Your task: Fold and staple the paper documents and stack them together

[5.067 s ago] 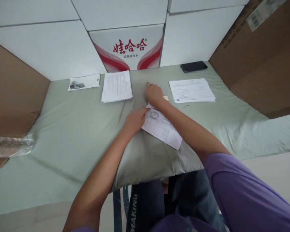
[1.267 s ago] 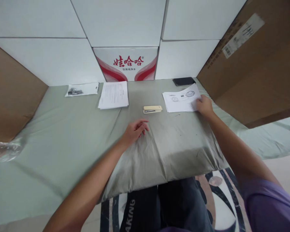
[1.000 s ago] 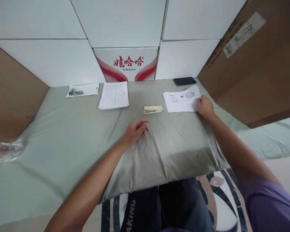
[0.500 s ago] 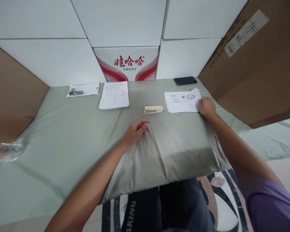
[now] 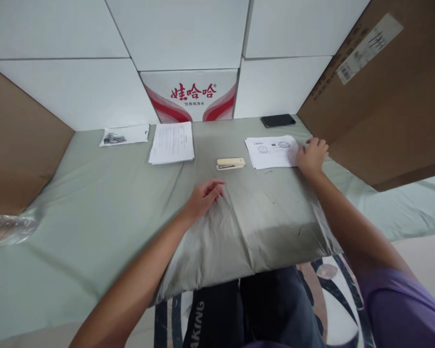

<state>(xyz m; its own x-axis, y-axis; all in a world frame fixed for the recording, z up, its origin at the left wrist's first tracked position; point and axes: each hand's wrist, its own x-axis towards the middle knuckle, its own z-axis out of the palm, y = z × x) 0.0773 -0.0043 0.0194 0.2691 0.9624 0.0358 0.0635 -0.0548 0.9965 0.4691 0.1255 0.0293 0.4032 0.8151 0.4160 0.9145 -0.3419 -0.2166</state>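
My right hand [image 5: 312,155] is at the right edge of a stack of stamped papers [image 5: 271,152]. Its fingers are raised and spread, and its thumb side borders the sheets. Resting on the cloth near the front of the table, my left hand [image 5: 205,195] is loosely curled with nothing in it. Just beyond the left hand lies a cream stapler [image 5: 230,164]. Farther left, a taller stack of printed papers [image 5: 172,142] lies flat with its edges slightly uneven.
A black phone [image 5: 277,120] lies behind the stamped papers. At the back left is a clear-and-white packet [image 5: 125,135] with dark items inside. White boxes [image 5: 190,96] wall off the back, and brown cartons [image 5: 384,106] stand at both sides. Green-grey cloth [image 5: 105,203] covers the table.
My right hand has loosened from the edge of the stamped papers, its fingers lifting and spreading. The stack's right edge has shifted slightly left. My left hand stays put.
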